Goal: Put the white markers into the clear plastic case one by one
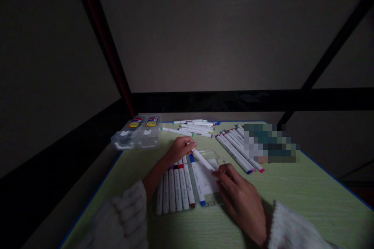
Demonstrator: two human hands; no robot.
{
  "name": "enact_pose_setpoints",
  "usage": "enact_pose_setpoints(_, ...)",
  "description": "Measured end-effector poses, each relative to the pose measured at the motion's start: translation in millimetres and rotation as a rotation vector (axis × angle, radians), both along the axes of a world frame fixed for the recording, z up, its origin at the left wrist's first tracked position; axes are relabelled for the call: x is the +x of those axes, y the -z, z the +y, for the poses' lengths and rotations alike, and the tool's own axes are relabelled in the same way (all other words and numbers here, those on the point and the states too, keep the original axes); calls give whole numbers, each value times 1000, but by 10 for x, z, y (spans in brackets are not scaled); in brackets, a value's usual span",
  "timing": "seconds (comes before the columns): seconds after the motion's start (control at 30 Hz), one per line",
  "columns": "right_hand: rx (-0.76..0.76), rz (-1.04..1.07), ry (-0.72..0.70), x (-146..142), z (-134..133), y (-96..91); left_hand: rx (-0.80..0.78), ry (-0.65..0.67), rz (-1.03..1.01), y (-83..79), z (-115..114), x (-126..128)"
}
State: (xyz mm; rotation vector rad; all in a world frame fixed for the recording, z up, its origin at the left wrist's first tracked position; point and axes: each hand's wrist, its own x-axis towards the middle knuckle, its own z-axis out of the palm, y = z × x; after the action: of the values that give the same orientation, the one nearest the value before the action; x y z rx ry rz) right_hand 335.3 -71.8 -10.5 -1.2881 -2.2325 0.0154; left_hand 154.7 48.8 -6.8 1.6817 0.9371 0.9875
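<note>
My left hand (179,149) is closed on the far end of a white marker (201,159) that lies slanted over a clear flat marker tray (214,196). My right hand (242,198) rests on the tray's right side, its fingertips pinched at the marker's near end. Several white markers with coloured caps (175,186) lie side by side in the tray's left half. Both wrists wear white knitted sleeves.
A clear plastic case with a handle (137,134) stands at the table's far left. Loose markers (194,127) lie scattered at the far middle and another row (238,149) at the right, beside a blurred patch. The pale green table (306,194) has blue edges.
</note>
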Motion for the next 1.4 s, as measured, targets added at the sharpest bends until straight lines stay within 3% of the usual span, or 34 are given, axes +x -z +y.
enact_pose_setpoints(0.77, -12, 127, -135, -24, -32, -8, 1, 13, 52, 27, -7, 9)
enact_pose_setpoints(1.4, 1, 113, -178, -45, -42, 3, -18, -71, 32, 66, 1, 22)
